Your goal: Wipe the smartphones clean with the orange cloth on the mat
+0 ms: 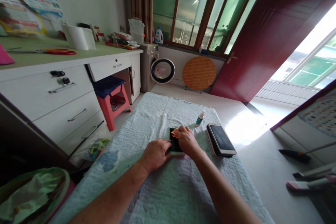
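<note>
A smartphone (174,147) with a dark screen lies face up on the cloth-covered table (123,182). My left hand (156,154) grips its left edge, fingers along the side and thumb near the bottom. Bunched in the fingers of my right hand (187,140) is an orange cloth (174,133), pressed against the upper part of the screen. Beyond my right hand stands a small spray bottle (200,119) with a clear cap and a blue label. To the right rests a stack of phones (222,139), the top one dark-screened with a light frame.
A white desk (65,91) with drawers runs along the left, a red stool (112,101) beneath it. A lined trash bin (63,178) sits at the lower left. Farther off are a washing machine (151,66) with its door open, a round wooden tabletop (199,72) and a red door (252,42).
</note>
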The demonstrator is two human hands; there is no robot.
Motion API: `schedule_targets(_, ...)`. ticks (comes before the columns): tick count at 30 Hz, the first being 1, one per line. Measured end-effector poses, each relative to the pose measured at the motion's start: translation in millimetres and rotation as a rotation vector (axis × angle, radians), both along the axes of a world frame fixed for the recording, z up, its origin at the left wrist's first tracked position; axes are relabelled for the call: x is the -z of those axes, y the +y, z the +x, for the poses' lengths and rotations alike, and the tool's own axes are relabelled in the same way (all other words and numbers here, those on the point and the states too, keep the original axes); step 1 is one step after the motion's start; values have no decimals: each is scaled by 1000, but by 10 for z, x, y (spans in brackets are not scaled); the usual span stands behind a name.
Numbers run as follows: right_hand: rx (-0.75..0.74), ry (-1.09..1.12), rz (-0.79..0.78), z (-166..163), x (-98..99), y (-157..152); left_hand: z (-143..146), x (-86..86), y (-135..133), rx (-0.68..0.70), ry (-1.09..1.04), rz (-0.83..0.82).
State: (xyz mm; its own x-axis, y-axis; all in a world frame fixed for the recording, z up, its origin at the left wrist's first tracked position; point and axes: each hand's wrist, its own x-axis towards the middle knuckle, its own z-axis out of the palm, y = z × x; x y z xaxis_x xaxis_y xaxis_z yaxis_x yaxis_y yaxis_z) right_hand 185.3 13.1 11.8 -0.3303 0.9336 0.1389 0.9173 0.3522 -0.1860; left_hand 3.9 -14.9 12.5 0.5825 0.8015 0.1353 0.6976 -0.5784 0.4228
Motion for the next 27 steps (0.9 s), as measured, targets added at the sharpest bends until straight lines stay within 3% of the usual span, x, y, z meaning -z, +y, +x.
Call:
schedule_targets(13,-236,114,-74,-18,-78,-409,-23,43,34,-25,-17,-32)
schedule_targets(27,-246,448,-196,158,-62,-534,-32,94,31,-21,-30,-10)
